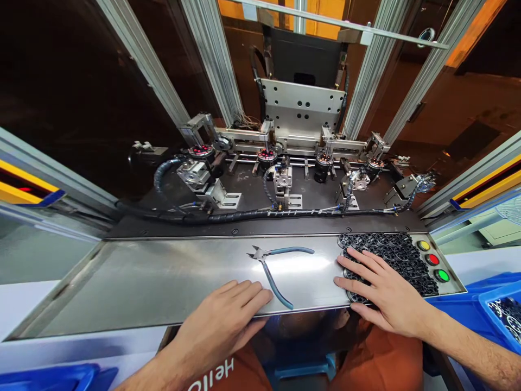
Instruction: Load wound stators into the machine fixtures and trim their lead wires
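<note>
Presently, right hand (386,292) spread wide over black parts (401,252); left hand (228,312) curled beside cutters (261,254), cannot tell if gripping.

A long metal shelf (134,282) carries the things: on it lie cutting pliers (261,253) with blue handles, spread open, and, to the right, many black ring parts (401,252) beside three coloured round buttons (432,259)

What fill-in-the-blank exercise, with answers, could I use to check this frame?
1. With jaws standing ____, the pliers lie beside the left hand.
2. The right hand lies over small parts coloured ____.
3. Of the three buttons, the lowest in the picture is ____.

Missing words: open; black; green.
</note>
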Available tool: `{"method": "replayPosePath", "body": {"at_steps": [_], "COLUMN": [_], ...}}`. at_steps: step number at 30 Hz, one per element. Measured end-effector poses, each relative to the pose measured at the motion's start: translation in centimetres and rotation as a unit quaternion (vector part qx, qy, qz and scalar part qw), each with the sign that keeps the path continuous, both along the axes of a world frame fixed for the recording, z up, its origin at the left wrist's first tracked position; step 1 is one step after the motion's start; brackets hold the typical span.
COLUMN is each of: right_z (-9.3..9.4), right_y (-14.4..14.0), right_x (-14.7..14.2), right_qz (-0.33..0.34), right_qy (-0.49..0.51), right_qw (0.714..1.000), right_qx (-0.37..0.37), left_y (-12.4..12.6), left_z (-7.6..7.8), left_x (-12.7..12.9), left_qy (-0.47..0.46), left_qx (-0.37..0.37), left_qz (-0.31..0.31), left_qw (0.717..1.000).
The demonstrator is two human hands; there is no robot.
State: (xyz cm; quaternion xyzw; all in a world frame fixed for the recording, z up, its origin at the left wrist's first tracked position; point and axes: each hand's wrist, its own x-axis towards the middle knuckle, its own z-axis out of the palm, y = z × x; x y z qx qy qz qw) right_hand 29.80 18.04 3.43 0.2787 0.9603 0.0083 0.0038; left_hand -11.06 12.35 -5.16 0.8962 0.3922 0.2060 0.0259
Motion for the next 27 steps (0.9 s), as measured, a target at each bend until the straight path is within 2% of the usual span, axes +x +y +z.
{"method": "replayPosePath", "body": {"at_steps": [27], "right_z": [0.03], "right_y": [0.01], "right_x": [-0.05], "right_qz": [-0.005], "right_qy": [0.009], "right_qw": [1.000], "right_qx": [-0.008], "left_y": [-0.04], "left_z": [-0.17], "left_x": [0.03], "left_qy": [-0.001], "left_qx": [-0.008], "left_qz": [0.000], "left_qw": [1.000]}}
